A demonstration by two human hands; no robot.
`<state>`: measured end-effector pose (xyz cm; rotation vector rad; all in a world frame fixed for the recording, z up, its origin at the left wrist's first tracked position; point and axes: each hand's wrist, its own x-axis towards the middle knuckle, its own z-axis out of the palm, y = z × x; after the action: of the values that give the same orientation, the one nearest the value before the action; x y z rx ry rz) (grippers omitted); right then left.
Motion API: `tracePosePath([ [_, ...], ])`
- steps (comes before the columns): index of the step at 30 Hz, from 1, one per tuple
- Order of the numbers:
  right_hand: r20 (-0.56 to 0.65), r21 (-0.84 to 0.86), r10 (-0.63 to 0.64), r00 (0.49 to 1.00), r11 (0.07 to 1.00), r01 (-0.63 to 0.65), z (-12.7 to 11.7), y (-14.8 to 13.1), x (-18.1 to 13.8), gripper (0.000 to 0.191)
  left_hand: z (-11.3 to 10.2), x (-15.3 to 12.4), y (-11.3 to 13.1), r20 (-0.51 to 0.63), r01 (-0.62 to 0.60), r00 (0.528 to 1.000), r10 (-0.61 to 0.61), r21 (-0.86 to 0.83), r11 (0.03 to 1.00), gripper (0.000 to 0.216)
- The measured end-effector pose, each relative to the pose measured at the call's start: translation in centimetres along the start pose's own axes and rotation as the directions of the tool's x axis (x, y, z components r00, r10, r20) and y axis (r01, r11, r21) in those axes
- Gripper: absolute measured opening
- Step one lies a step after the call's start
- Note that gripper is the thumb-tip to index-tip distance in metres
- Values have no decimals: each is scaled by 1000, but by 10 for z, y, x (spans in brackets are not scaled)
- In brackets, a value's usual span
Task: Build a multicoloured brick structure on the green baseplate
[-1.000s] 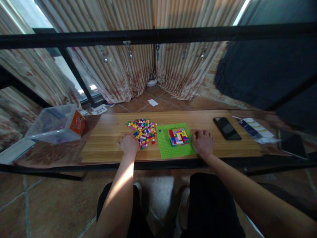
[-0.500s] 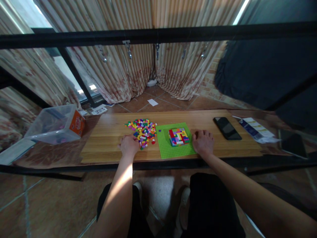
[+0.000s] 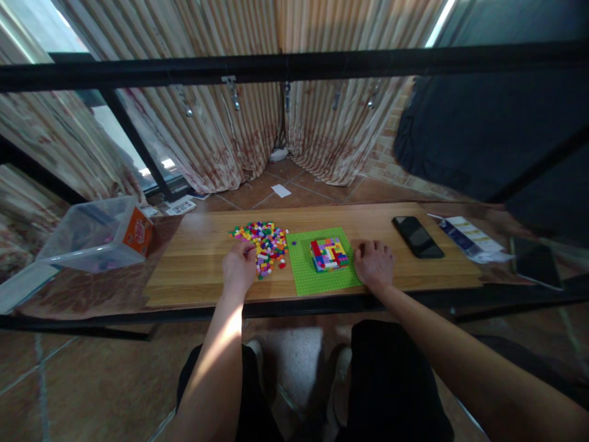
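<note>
My left hand is at the near left edge of a heap of small colourful toy bricks. Its thumb and fingers are pinched together, with a tiny dark purple bit showing at the tips; what it is, I cannot make out. My right hand rests palm down on the board, fingers loosely spread, by the right edge of a green studded baseplate. On that plate sits a low, roughly square block built of multicoloured bricks. A single dark blue brick lies near the plate's left edge.
Everything stands on a wooden board. A black phone lies on its right, with papers and a dark flat device farther right. At left stands a clear plastic box. A black metal bar crosses above.
My left hand has lifted slightly at the heap's edge, its fingers drawn into a pinch. My right hand stays where it was. The whole view has shifted a little.
</note>
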<state>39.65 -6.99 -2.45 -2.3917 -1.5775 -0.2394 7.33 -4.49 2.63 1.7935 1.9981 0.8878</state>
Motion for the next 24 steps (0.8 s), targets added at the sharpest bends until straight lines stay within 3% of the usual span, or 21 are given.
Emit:
tracePosePath([
  [4,19,13,6,1000,1000,-6,-2,-1,0,35,17,-18,18,82,-204,969,232,-257,945,15],
  [7,24,16,7,1000,1000,-8,-4,-2,0,34,32,-42,39,143,-341,907,396,-303,890,15],
  [12,16,12,1,1000,1000,-1,-4,-1,0,35,56,-65,64,228,-373,863,451,-315,873,15],
  [17,15,6,6,1000,1000,-6,-2,-1,1,34,70,-60,69,228,-338,886,404,-280,899,14],
  [24,24,18,8,1000,1000,-8,-2,-1,1,34,76,-57,72,265,-337,878,398,-250,908,14],
])
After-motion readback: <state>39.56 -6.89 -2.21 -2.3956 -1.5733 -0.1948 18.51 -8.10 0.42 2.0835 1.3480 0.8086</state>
